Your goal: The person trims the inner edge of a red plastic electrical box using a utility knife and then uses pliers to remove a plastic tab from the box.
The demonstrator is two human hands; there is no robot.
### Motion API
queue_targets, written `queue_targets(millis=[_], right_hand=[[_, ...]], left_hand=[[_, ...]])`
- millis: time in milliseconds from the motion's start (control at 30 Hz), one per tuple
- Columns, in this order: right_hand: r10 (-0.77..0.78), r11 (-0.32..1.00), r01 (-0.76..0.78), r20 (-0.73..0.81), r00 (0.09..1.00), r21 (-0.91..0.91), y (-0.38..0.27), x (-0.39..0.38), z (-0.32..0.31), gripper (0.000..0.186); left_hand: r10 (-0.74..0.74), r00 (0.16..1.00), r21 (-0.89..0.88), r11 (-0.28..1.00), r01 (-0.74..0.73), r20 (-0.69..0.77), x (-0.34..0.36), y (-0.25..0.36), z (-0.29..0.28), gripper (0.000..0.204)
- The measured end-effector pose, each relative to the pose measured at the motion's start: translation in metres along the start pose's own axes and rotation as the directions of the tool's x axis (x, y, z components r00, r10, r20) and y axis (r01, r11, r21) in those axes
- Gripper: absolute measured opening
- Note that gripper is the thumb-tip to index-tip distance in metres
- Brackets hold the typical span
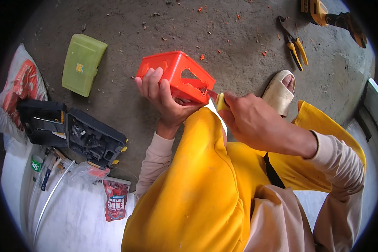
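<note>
Gripping a yellow-handled tool (221, 102), the right hand (252, 119) is closed tight, with a thin blade running from it to the near edge of a red plastic box (175, 71). Curled round that box's side, the left hand (168, 98) holds it tilted, right by the person's raised knee in yellow trousers (206, 164). I can see a rough-edged opening cut in the face next to the blade; whether the box touches the knee, I can't tell.

Orange-red scraps (202, 57) dot the concrete floor (239, 50) beyond. Over to the right there's a pale sandal (277, 98) on a foot, then pliers (290, 40) with yellow handles, and a yellow-and-black power tool (319, 12) further off. Away to the left sit a closed green case (85, 65), an open black tool case (90, 134) and, outermost, a red-and-white sack (23, 86).
</note>
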State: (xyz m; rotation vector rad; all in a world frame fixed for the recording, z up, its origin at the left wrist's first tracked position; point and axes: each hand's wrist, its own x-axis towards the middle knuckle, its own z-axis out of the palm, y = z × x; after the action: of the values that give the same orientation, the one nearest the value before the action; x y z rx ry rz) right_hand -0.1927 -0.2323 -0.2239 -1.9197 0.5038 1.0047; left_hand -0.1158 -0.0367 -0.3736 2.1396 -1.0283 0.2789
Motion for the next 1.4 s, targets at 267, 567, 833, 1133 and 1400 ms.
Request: queue_targets(millis=[267, 567, 833, 1133, 1400], right_hand=[[0.280, 0.817, -0.463, 0.466, 0.839, 0.343, -0.020, 0.009, -0.029, 0.031], [-0.076, 0.996, 0.077, -0.019, 0.997, 0.051, 0.000, -0.003, -0.012, 0.028], [0.212, 0.841, -0.380, 0.413, 0.886, 0.385, -0.031, -0.001, -0.047, 0.039], [0.200, 0.694, -0.445, 0.443, 0.874, 0.566, -0.029, 0.002, -0.026, 0.039], [0.181, 0.699, -0.425, 0.432, 0.883, 0.575, -0.019, 0.004, -0.020, 0.047]], left_hand=[[0.011, 1.000, -0.014, 1.000, -0.011, 0.006, -0.008, -0.002, -0.006, 0.114], [-0.016, 1.000, -0.018, 1.000, 0.016, -0.017, -0.002, -0.002, -0.002, 0.124], [-0.125, 0.991, -0.079, 0.989, 0.128, 0.044, -0.005, -0.004, -0.010, 0.136], [-0.132, 0.987, -0.031, 0.990, 0.135, 0.097, 0.004, -0.001, -0.023, 0.135], [-0.059, 0.934, -0.124, 0.986, 0.109, 0.352, 0.043, -0.038, -0.056, 0.107]])
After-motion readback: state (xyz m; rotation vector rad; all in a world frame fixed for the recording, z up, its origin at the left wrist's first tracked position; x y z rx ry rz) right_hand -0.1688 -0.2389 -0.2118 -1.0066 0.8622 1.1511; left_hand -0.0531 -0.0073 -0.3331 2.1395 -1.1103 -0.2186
